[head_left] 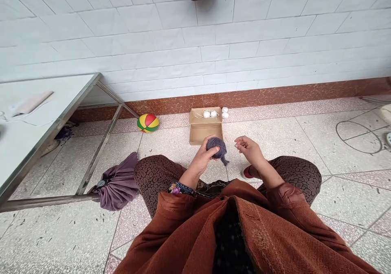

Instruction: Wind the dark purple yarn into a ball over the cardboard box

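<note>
A dark grey-purple ball of yarn point(215, 146) rests in my left hand point(202, 156), the thumb lying across its front. A short thick tail of the same yarn dangles from its lower right side. My right hand point(248, 148) hovers a little to the right, apart from the ball, with thumb and fingertips brought together. Whether a thread is between those fingertips is too small to make out. On the floor beyond my hands lies an open cardboard box point(200, 134). Two white balls point(210, 113) with loose white strands are in its far half.
More white balls point(225, 113) sit right of the box. A colourful ball point(148, 123) lies by the wall. At left stand a metal-framed table point(76, 89) and a purple cloth bag or folded umbrella point(119, 180). A wire hoop point(359, 137) is far right.
</note>
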`<action>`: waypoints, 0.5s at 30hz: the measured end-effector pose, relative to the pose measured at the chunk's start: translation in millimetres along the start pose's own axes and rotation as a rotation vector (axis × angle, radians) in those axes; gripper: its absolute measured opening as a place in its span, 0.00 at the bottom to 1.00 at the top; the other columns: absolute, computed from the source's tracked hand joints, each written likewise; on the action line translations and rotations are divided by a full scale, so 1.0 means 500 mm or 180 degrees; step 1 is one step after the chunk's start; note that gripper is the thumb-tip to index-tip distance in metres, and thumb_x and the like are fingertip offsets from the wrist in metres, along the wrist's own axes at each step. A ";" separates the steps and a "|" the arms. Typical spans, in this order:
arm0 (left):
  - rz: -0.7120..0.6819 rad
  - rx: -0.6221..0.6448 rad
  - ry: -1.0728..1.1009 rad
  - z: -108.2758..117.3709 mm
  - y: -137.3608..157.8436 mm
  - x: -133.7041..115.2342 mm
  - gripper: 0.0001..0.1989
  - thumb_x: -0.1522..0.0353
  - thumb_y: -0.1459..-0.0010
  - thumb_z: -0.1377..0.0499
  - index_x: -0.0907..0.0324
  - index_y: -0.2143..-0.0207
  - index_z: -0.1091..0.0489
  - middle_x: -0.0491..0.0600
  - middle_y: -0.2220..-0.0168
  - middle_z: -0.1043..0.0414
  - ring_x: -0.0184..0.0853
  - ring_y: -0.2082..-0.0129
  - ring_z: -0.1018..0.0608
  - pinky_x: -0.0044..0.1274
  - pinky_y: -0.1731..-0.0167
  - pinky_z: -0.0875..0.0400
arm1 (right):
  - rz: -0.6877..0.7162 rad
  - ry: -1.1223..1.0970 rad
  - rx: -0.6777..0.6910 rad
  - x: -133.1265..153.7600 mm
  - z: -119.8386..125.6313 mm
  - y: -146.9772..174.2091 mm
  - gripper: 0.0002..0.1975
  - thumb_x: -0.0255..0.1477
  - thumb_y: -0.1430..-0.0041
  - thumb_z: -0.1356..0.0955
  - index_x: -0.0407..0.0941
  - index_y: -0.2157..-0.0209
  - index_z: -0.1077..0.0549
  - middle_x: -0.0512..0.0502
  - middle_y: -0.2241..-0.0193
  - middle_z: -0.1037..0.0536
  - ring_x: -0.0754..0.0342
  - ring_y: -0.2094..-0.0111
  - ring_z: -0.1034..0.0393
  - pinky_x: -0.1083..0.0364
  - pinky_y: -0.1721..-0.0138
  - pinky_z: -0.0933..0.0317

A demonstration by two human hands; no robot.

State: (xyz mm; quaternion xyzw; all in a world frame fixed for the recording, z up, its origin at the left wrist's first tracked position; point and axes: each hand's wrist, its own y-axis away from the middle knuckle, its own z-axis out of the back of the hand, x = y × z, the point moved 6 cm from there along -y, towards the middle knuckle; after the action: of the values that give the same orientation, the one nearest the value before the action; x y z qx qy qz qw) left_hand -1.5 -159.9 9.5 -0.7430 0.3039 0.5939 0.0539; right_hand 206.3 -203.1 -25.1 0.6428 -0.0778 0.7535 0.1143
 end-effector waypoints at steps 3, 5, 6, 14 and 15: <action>-0.0057 0.0031 0.0107 -0.004 0.006 -0.014 0.35 0.61 0.50 0.32 0.52 0.40 0.36 0.52 0.49 0.29 0.33 0.64 0.24 0.21 0.73 0.30 | 0.0121 0.0102 0.0187 0.008 -0.013 0.007 0.18 0.41 0.45 0.28 0.46 0.56 0.27 0.47 0.63 0.24 0.58 0.74 0.37 0.57 0.75 0.38; -0.0083 0.0076 0.0124 -0.010 0.010 -0.020 0.34 0.61 0.50 0.32 0.52 0.40 0.35 0.51 0.49 0.29 0.33 0.63 0.25 0.22 0.72 0.30 | 0.0241 -0.0053 0.0682 0.023 -0.048 0.022 0.27 0.40 0.45 0.26 0.48 0.46 0.31 0.45 0.55 0.23 0.61 0.77 0.40 0.58 0.76 0.40; -0.0088 0.0105 0.0143 -0.014 0.011 -0.021 0.34 0.61 0.50 0.32 0.52 0.40 0.35 0.51 0.49 0.29 0.33 0.63 0.25 0.22 0.71 0.30 | 0.0270 -0.0083 0.0926 0.027 -0.067 0.030 0.32 0.38 0.46 0.25 0.49 0.42 0.34 0.45 0.53 0.23 0.62 0.77 0.41 0.59 0.77 0.42; -0.0488 -0.0235 0.0514 0.010 0.008 -0.051 0.33 0.62 0.49 0.34 0.52 0.41 0.36 0.51 0.48 0.30 0.34 0.61 0.25 0.24 0.68 0.30 | 0.0030 0.1552 0.1043 -0.074 -0.085 0.032 0.05 0.24 0.41 0.31 0.45 0.62 0.24 0.47 0.68 0.21 0.53 0.67 0.28 0.53 0.61 0.34; -0.0509 -0.0287 0.0509 0.015 0.008 -0.053 0.32 0.62 0.49 0.34 0.52 0.41 0.36 0.51 0.47 0.30 0.34 0.61 0.25 0.24 0.69 0.30 | 0.0020 0.1787 0.0857 -0.079 -0.070 0.027 0.05 0.24 0.42 0.31 0.45 0.63 0.24 0.45 0.67 0.20 0.51 0.65 0.27 0.51 0.59 0.33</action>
State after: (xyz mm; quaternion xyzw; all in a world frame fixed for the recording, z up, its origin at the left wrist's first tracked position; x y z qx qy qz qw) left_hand -12.7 -149.4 32.7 -0.8115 0.2200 0.5396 0.0432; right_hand 174.9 -209.9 -69.3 0.4187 0.0552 0.9054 0.0428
